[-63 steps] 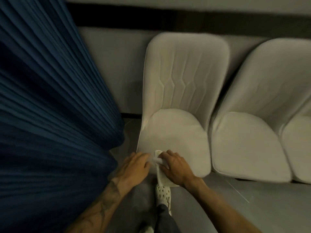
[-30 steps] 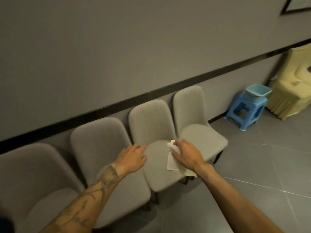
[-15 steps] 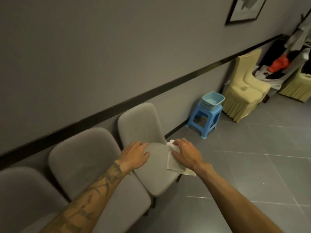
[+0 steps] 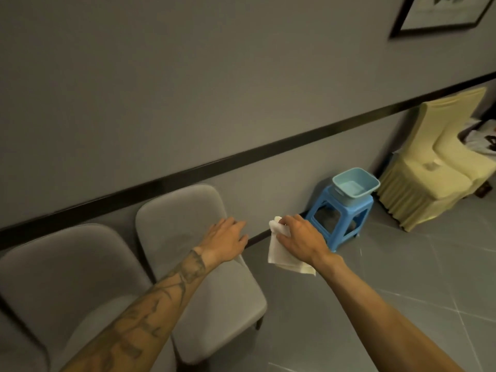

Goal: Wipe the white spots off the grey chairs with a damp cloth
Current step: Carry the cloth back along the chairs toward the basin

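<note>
The limp white cloth [image 4: 279,255], clamped in the right hand [image 4: 303,237], is being carried off the grey padded chairs [image 4: 182,224] towards the light-blue plastic basin [image 4: 355,185] at two o'clock from it, likely for rinsing; the left hand [image 4: 228,240] is being held spread, empty.

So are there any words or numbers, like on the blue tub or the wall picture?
None can be read.
The blue tub, blue stool and cloth show no label; the framed picture is cut off at the edge and shows no words.
</note>
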### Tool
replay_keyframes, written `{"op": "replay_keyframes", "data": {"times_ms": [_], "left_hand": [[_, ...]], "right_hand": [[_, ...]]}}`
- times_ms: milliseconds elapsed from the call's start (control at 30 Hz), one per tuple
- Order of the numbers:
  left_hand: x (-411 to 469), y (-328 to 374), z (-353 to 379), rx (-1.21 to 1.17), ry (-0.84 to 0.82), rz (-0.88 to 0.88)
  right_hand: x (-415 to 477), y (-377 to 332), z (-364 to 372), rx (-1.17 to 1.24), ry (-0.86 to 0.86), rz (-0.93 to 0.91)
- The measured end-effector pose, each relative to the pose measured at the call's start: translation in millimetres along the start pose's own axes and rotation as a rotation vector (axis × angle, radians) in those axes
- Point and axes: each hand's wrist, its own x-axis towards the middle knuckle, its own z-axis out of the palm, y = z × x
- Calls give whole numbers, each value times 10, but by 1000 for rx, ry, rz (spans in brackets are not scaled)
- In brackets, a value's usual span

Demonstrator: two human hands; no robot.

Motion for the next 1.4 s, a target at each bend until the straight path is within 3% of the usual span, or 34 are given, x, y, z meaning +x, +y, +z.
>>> {"op": "replay_keyframes", "data": {"times_ms": [700,967,1200,1400], "left_hand": [[4474,2367,-162,18,-40,1],[5985,3324,-4,-28,-40,-87],[6948,4050,171,-99,-79,-216],[7700,4186,502,-124,-146,-271]], "right_hand": [[3297,3541,-1734,-89,-63,15],[4597,5065,-2267,-80,-141,-34],[5459,6158,-2541,-88,-246,-70],[6092,6745,-2315,-151,-347,-77]]}}
